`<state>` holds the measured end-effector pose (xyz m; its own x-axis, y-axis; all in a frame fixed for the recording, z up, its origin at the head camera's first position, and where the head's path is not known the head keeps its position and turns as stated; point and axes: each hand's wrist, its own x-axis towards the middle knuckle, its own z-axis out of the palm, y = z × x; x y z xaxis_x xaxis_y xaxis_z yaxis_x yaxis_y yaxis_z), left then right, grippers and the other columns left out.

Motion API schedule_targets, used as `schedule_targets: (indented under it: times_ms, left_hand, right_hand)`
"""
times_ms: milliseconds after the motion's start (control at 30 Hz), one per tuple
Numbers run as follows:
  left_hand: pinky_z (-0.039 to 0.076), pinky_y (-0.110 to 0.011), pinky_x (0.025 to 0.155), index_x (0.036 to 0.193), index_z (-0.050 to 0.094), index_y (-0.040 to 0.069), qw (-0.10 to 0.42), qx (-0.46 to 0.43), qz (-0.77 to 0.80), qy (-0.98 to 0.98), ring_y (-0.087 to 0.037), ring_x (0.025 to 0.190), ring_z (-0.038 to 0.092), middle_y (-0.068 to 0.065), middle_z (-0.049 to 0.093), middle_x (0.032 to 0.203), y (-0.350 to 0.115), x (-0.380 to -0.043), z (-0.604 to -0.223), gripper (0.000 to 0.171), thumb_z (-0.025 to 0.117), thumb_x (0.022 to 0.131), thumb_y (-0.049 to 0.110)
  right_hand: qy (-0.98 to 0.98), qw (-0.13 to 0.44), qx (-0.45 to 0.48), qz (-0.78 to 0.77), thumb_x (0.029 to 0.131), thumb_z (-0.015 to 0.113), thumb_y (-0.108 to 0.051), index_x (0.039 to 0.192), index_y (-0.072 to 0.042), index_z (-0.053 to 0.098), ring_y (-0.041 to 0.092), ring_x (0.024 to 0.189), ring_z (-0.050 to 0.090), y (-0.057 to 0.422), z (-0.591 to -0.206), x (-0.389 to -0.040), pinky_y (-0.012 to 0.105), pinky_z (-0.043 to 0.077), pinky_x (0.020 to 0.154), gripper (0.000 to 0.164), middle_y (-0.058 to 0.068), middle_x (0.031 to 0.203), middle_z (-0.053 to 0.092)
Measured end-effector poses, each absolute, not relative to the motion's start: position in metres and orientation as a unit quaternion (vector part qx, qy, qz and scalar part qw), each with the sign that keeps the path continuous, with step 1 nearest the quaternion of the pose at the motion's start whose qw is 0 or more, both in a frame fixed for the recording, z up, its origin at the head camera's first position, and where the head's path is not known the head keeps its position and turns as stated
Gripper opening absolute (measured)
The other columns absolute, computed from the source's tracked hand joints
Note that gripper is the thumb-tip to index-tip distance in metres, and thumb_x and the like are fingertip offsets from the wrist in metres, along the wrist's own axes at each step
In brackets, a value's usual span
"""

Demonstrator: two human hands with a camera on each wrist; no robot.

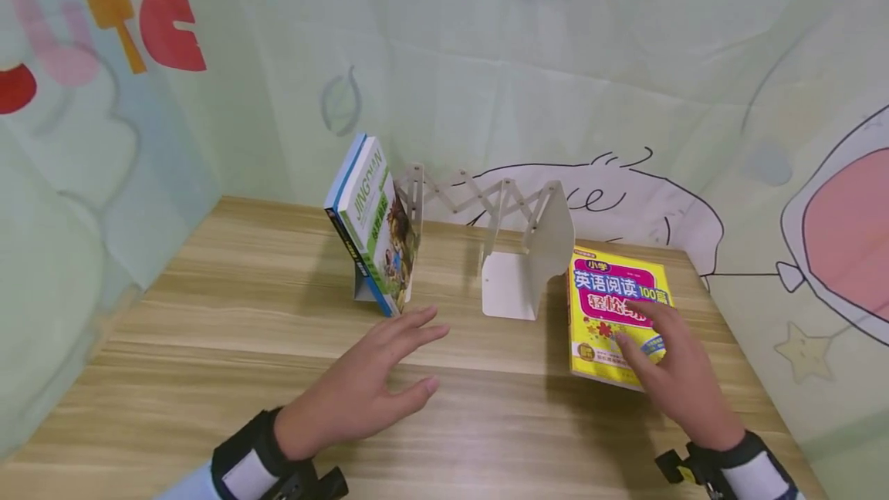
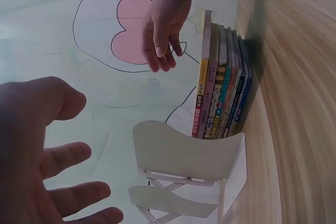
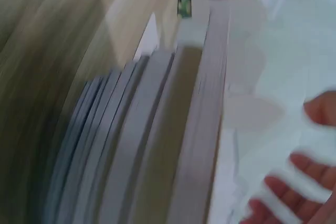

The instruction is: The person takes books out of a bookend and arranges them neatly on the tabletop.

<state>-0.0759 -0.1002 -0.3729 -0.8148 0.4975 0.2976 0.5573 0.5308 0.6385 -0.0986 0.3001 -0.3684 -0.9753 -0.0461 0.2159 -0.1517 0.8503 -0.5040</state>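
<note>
My left hand (image 1: 361, 392) hovers over the table with its fingers spread and nothing in them, nearest to the upright books (image 1: 371, 230). Those books, a blue one and a white-and-green one with a picture cover, lean in the left end of a white expanding metal bookend (image 1: 510, 284). Above the yellow book (image 1: 611, 349) is my right hand (image 1: 687, 384), its fingers loosely bent and holding nothing. That yellow book lies on top of a flat pile of several books (image 2: 223, 93), whose spines show in the left wrist view.
The wood-grain table (image 1: 229, 346) meets a pale printed cloth wall (image 1: 444, 83) at the back and sides. Toward the wall, the bookend's crossed lattice bars (image 1: 458, 191) link its two ends. Its right plate (image 1: 556, 234) stands close beside the pile.
</note>
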Motion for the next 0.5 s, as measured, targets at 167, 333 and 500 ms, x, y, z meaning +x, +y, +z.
schedule_targets:
  times_ms: [167,333,500]
  left_hand:
    - [0.038,-0.057,0.112,0.145,0.053,0.024,0.034,-0.298,-0.376,-0.877,-0.029,0.145,0.038,-0.003,0.039,0.158,-0.1,-0.076,-0.373,0.057,0.071,0.092,0.033]
    - [0.038,-0.057,0.112,0.146,0.053,0.024,0.031,-0.297,-0.375,-0.878,-0.029,0.145,0.038,-0.002,0.039,0.159,-0.1,-0.076,-0.373,0.056,0.07,0.093,0.034]
    - [0.039,-0.056,0.112,0.146,0.052,0.024,0.03,-0.298,-0.375,-0.877,-0.028,0.145,0.038,-0.002,0.039,0.159,-0.099,-0.076,-0.375,0.056,0.07,0.093,0.033]
  right_hand:
    - [-0.956,-0.005,-0.112,0.271,0.1,0.055,-0.049,0.154,0.005,0.024,0.055,0.132,0.036,0.337,-0.377,-0.119,0.07,0.042,0.101,0.083,0.037,0.15,0.032]
    - [-0.937,-0.063,-0.169,0.298,0.099,0.057,-0.048,0.157,0.005,0.014,0.055,0.132,0.037,0.36,-0.386,-0.127,0.064,0.045,0.101,0.09,0.039,0.152,0.028]
    - [-0.925,-0.056,-0.18,0.33,0.099,0.058,-0.047,0.158,0.001,0.016,0.053,0.13,0.041,0.364,-0.392,-0.126,0.059,0.05,0.098,0.087,0.038,0.152,0.03]
